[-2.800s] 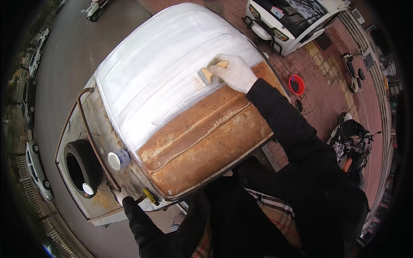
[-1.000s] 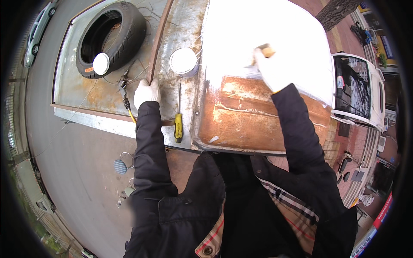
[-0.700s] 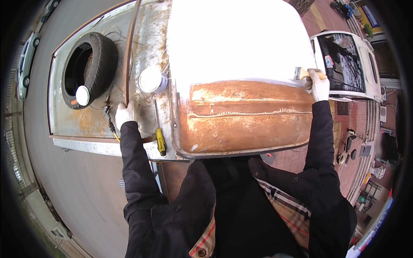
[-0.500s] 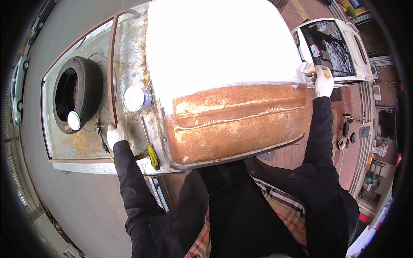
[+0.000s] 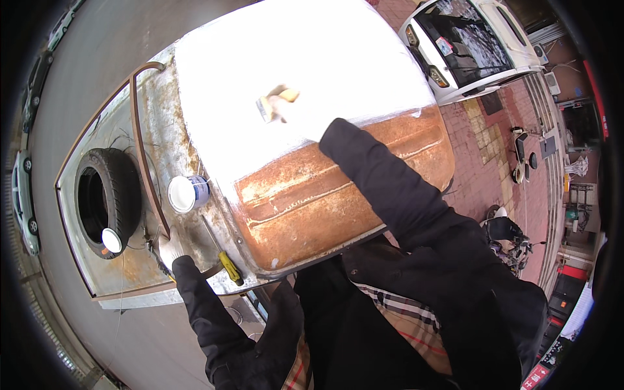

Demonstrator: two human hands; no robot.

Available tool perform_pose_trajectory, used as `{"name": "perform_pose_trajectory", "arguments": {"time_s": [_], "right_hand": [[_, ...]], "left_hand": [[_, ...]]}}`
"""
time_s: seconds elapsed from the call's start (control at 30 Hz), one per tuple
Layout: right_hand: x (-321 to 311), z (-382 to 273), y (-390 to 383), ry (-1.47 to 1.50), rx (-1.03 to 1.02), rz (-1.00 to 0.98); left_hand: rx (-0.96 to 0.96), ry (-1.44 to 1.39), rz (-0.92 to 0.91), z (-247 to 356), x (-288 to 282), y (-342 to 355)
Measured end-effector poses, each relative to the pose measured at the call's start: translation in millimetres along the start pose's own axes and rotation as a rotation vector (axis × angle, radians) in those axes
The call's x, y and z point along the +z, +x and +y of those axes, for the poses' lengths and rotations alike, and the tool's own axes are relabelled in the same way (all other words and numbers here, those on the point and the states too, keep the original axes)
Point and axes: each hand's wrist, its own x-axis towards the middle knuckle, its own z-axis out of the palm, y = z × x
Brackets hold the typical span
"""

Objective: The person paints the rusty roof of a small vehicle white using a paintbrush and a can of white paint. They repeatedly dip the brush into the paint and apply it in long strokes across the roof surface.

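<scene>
My right hand (image 5: 300, 119), in a white glove, is closed around a paintbrush (image 5: 265, 108) over the white-painted part of a vehicle's roof panel (image 5: 312, 58). Motion and glare blur the fingers; whether the bristles touch the paint I cannot tell. The near strip of that panel is bare, rusty brown metal (image 5: 318, 208). On the left, my gloved left hand (image 5: 170, 249) grips the lower end of a rusty metal rail (image 5: 144, 156). Between the rail and the panel stands an open paint can (image 5: 188, 194) with white paint. A screwdriver (image 5: 230, 268) with a yellow handle lies near the left hand.
A black tyre (image 5: 123, 195) lies on the metal bed at left, with a round white lid (image 5: 112, 240) against it. Loose cable (image 5: 159, 259) runs beside my left hand. Beyond the panel at right, a white vehicle (image 5: 465, 49) stands on red paving (image 5: 468, 143).
My right hand has swept the paintbrush leftward from the panel's right edge to over its middle. The left hand stays on the rail. The whole view has turned and shifted somewhat.
</scene>
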Motion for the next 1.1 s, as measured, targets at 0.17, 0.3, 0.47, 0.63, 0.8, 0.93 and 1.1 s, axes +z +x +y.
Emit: {"name": "perform_pose_trajectory", "arguments": {"time_s": [0.17, 0.3, 0.47, 0.63, 0.8, 0.93, 1.1], "right_hand": [[-168, 41, -24, 0.006, -0.055, 0.208], [-278, 67, -29, 0.018, -0.023, 0.365], [-388, 110, -29, 0.155, 0.031, 0.519], [-446, 115, -50, -0.078, -0.014, 0.776], [-356, 66, -61, 0.038, -0.076, 0.633], [-249, 13, -63, 0.019, -0.168, 0.411], [-164, -27, -54, -0.021, -0.141, 0.306]], "left_hand": [[0.079, -0.123, 0.087, -10, 8, 4], [0.082, -0.058, 0.102, -17, 8, 11], [0.118, -0.069, 0.097, -24, 6, 17], [-0.019, -0.099, -0.001, -17, 2, 16], [0.072, -0.034, 0.073, -9, -1, 7], [0.059, -0.043, 0.075, -5, -2, 0], [-0.004, -0.038, 0.033, -2, -5, -6]]}}
